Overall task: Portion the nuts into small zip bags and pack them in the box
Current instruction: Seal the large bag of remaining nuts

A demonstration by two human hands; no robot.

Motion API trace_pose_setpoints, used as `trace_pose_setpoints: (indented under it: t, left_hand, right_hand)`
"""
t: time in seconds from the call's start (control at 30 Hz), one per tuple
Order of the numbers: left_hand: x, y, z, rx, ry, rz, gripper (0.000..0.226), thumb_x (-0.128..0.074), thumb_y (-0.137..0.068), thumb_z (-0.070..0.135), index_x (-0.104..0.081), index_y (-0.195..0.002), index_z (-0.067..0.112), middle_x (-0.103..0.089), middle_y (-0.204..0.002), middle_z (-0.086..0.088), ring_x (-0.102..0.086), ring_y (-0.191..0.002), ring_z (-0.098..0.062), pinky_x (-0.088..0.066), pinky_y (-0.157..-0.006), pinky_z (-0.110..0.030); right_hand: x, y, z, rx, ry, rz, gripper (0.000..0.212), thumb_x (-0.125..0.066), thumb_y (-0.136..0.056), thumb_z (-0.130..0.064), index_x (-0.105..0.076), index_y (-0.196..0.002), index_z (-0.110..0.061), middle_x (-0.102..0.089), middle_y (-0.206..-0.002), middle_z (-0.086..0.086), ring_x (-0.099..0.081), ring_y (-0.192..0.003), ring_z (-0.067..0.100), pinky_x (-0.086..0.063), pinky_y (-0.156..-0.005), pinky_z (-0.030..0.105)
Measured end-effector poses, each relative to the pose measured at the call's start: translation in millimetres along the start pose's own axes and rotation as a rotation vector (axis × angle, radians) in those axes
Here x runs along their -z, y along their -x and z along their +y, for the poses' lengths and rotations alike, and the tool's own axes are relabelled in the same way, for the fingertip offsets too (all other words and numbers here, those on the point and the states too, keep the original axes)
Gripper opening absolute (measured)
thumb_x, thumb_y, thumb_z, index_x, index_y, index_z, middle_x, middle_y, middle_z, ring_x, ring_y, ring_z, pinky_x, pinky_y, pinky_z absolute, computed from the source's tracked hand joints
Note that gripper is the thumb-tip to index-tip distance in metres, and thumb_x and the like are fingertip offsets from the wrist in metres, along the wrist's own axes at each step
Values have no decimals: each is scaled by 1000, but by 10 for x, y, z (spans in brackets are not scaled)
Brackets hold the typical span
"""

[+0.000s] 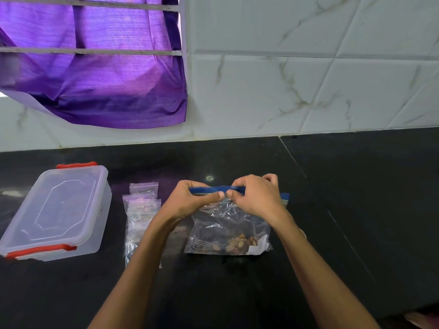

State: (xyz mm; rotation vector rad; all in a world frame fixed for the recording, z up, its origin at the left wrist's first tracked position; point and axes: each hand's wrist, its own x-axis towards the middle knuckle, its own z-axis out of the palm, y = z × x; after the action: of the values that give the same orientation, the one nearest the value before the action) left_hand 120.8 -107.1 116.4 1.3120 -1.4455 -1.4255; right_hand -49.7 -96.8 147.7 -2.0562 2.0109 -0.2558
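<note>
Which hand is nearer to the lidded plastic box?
Left. The left hand pinches the big bag's blue zip strip, on the side toward the box. The right hand pinches the same strip farther from it.

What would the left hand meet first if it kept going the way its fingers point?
Most likely the right hand: the left hand points rightward along the blue zip strip of the clear plastic nut bag, and their fingertips almost touch there.
</note>
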Motion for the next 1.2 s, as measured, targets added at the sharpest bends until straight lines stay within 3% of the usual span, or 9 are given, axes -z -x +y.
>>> trace_pose_setpoints:
  t: [0.13, 0.43, 0.5, 0.63, 0.77, 0.83, 0.93, 1.07, 1.2]
  left_hand:
    - [-10, -8, -42, 9, 31, 60, 7, -77, -77, 17, -76, -77, 10, -74, -74, -10, -65, -63, -8, -50, -62, -16]
    - [20, 35, -19, 48, 28, 11, 8, -73, -81, 20, -74, -78, 13, -72, -64, 3, -65, -60, -1, -49, -62, -14]
    - [39, 53, 11, 39, -73, 32, 14, -76, -76, 27, -74, -82, 15, -73, -71, 3, -65, -64, -2, -49, -65, -18]
    - [35, 47, 137, -130, -568, 81, 50, -80, -65, 48, -67, -107, 24, -63, -95, 17, -61, -90, -1, -48, -82, -23]
    - [-85, -52, 248, -249, -959, 26, 24, -65, -83, 50, -70, -94, 29, -60, -78, 14, -52, -78, -7, -36, -96, -36]
    - [-108, -82, 244, -246, -990, 30, 21, -59, -89, 42, -68, -97, 25, -65, -82, 6, -55, -80, -15, -34, -91, -32]
    - [-101, -79, 209, -217, -1010, 34, 20, -54, -94, 33, -65, -100, 18, -69, -100, -5, -59, -97, -26, -31, -73, -30]
    - [-86, -66, 204, -213, -1020, -43, 23, -54, -93, 41, -60, -99, 20, -66, -98, -1, -58, -94, -23, -31, -75, -31]
    - [-215, -53, 247, -279, -1023, -94, 31, -58, -88, 51, -63, -103, 23, -52, -80, 13, -47, -77, -12, -28, -78, -29]
  right_hand:
    - [62, 11, 97, 21, -90, -87, 32, -50, -87, -59, -64, -100, -34, -68, -91, -12, -55, -97, 7, -7, -106, 37]
    - [36, -17, 191, -43, -117, -76, 21, -53, -90, -49, -65, -94, -33, -68, -88, -10, -55, -98, 9, -12, -105, 35]
    - [33, -16, 166, -40, -75, -65, 20, -53, -90, -48, -65, -96, -33, -68, -88, -9, -57, -94, 10, -14, -104, 36]
    - [0, 9, 112, -17, 7, -33, 19, -52, -91, -44, -66, -99, -35, -67, -84, -11, -54, -87, 9, -17, -99, 34]
    - [-9, 44, 45, 32, -1, -19, 23, -54, -87, -55, -66, -93, -36, -66, -83, -10, -53, -85, 8, -18, -100, 34]
    - [50, 57, 120, 2, -98, -44, 26, -60, -82, -57, -65, -97, -36, -66, -89, -11, -52, -86, 7, -27, -98, 32]
    - [164, 78, 316, -94, -191, -83, 22, -68, -80, -48, -67, -96, -33, -67, -105, -8, -59, -98, 13, -47, -82, 33]
    - [164, 101, 372, -156, -160, -100, 8, -65, -86, -35, -68, -92, -30, -68, -103, -4, -60, -93, 15, -45, -72, 29]
    - [120, 98, 324, -156, -156, -57, 6, -64, -87, -32, -67, -92, -30, -65, -91, -4, -59, -83, 14, -45, -68, 28]
